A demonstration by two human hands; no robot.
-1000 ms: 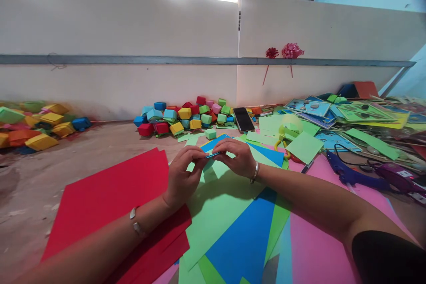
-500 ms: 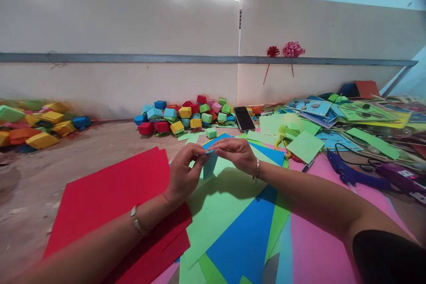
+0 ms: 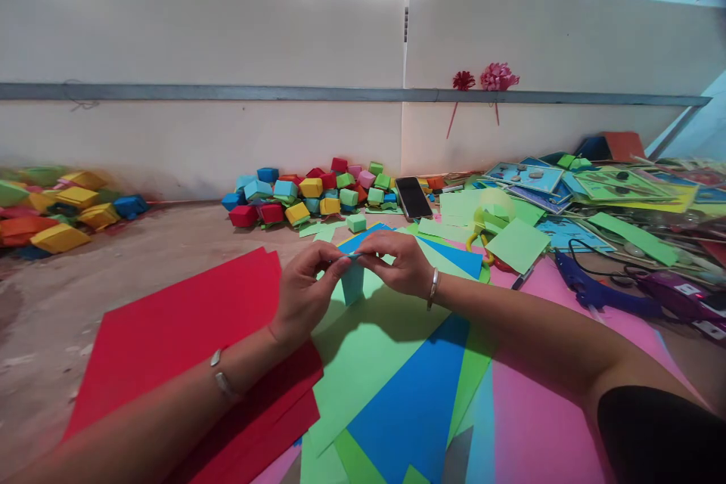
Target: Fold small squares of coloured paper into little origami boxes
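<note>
Between my two hands, above the spread of coloured paper, hangs a small light-blue piece of paper. My left hand pinches its top edge between thumb and fingers. On the other end of that edge, my right hand is closed with thumb and fingers together. The paper's lower part hangs down in view; the pinched part is mostly covered by my fingers. Beneath the hands lie light-green sheets and a blue sheet. Left of them, red sheets lie under my left forearm.
Small coloured paper boxes are heaped by the wall, with more boxes at far left. A phone lies behind my hands. Right are yellow-handled scissors, a blue glue gun with cable, pink paper and decorated cards.
Both hands have shifted slightly, still pinching the light-blue paper. More of its hanging part shows between them now. The view has tilted a little.
</note>
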